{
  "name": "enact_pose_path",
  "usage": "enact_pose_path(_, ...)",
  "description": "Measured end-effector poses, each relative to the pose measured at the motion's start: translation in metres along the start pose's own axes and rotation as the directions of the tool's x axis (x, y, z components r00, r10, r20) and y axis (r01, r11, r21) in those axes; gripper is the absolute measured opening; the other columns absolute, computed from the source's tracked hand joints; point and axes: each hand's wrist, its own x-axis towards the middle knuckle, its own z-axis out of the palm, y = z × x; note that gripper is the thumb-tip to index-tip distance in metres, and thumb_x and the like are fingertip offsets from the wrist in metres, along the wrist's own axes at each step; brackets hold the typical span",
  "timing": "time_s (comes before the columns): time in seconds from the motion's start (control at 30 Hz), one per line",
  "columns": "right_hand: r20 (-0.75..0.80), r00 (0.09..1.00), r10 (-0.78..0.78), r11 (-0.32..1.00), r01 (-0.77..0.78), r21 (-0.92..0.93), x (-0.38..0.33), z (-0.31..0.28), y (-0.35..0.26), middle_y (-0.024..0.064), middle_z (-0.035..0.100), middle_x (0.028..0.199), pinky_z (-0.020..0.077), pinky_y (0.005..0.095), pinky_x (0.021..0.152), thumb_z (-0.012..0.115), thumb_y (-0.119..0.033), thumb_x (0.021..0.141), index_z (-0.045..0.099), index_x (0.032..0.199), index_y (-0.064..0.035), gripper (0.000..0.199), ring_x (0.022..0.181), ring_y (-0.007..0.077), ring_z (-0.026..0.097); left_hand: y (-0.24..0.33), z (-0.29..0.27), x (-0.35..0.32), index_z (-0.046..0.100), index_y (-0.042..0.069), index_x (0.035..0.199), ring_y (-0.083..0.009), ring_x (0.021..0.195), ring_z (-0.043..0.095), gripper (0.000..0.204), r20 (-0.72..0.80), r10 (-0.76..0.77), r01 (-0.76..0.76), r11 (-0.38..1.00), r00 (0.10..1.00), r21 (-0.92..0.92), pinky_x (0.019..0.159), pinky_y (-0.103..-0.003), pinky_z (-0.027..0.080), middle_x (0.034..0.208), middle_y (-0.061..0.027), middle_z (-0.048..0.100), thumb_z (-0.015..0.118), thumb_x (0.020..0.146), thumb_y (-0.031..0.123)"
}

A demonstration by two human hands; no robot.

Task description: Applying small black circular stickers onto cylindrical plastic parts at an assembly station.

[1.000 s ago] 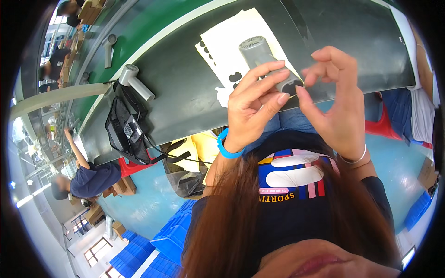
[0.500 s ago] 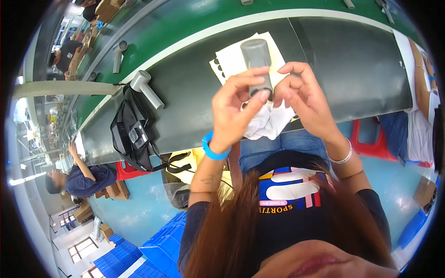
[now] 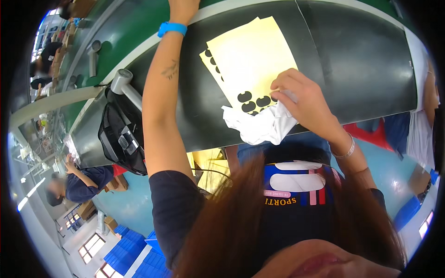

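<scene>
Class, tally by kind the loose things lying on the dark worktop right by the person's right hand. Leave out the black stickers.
Pale yellow sheets: 2
Crumpled white cloth: 1
Total: 3

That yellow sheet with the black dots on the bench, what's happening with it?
A person sits at a dark workbench. Their right hand rests on the near edge of the yellow sheet, fingertips at the row of black oval stickers, right beside a crumpled white cloth. Their left hand is stretched far forward over the green belt, mostly out of view. A black bag hangs at the bench's left end.
</scene>
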Motion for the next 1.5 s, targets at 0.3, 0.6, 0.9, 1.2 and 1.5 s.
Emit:
enact_pose_path(0.3, 0.058, 0.994, 0.090, 0.992, -0.084, -0.095, 0.001, 0.015, -0.014, 0.0087, 0.055, 0.086, 0.0450, 0.0343, 0.070, 0.069, -0.005, 0.074, 0.060, 0.085, -0.0042, 0.014, 0.080, 0.0276, 0.055, -0.033, -0.009, -0.010, 0.062, -0.001, 0.093, -0.0379, 0.087, 0.060, 0.022, -0.063, 0.183, -0.169, 0.969, 0.981, 0.182, 0.076, -0.043, 0.047, 0.095, -0.0198, 0.064, 0.059, 0.088, 0.020)
enact_pose_path(0.6, 0.085, 0.982, 0.170, 0.983, -0.163, -0.084, -0.006, 0.018, -0.016, 0.0082, 0.052, 0.090, 0.0421, 0.0364, 0.075, 0.068, -0.003, 0.072, 0.056, 0.084, -0.0059, 0.017, 0.087, 0.0284, 0.052, 0.055, 0.010, 0.021, 0.063, -0.005, 0.094, -0.0385, 0.092, 0.059, 0.039, 0.098, -0.183, 0.120, 0.883, 0.978, 0.453, 0.078, -0.045, 0.046, 0.103, -0.0261, 0.062, 0.064, 0.084, 0.033)
enact_pose_path(0.9, 0.157, 0.986, 0.053, 0.993, -0.036, -0.109, -0.010, 0.016, -0.014, 0.0107, 0.051, 0.095, 0.0388, 0.0364, 0.082, 0.059, -0.003, 0.080, 0.053, 0.089, -0.0028, 0.011, 0.091, 0.0295, 0.048, -0.025, 0.008, 0.035, 0.066, -0.004, 0.086, -0.0176, 0.064, 0.062, 0.027, 0.036, -0.519, 0.499, 0.797, 0.854, -0.340, 0.061, -0.030, 0.047, 0.073, -0.0108, 0.065, 0.071, 0.076, 0.020)
enact_pose_path(1.2, 0.092, 0.973, 0.210, 0.972, -0.218, 0.091, -0.004, -0.005, -0.026, 0.0153, 0.051, 0.090, 0.0425, 0.0375, 0.072, 0.051, -0.003, 0.088, 0.047, 0.094, -0.0010, 0.007, 0.082, 0.0333, 0.052, 0.161, -0.069, -0.006, 0.057, 0.000, 0.107, -0.0139, 0.092, 0.059, 0.023, -0.234, -0.238, 0.045, 0.785, 0.943, -0.618, 0.079, -0.025, 0.047, 0.098, -0.0076, 0.062, 0.061, 0.084, 0.000)
enact_pose_path(1.5, -0.170, 0.985, 0.037, 0.993, -0.018, 0.114, -0.036, -0.030, -0.034, 0.0089, 0.052, 0.087, 0.0434, 0.0277, 0.074, 0.054, 0.005, 0.085, 0.051, 0.095, 0.0006, 0.011, 0.077, 0.0189, 0.052, 0.233, -0.066, -0.137, 0.060, -0.001, 0.105, -0.0226, 0.100, 0.064, 0.036, -0.074, -0.137, 0.077, 0.842, 0.988, -0.533, 0.089, -0.032, 0.050, 0.104, -0.0127, 0.066, 0.070, 0.072, -0.009)
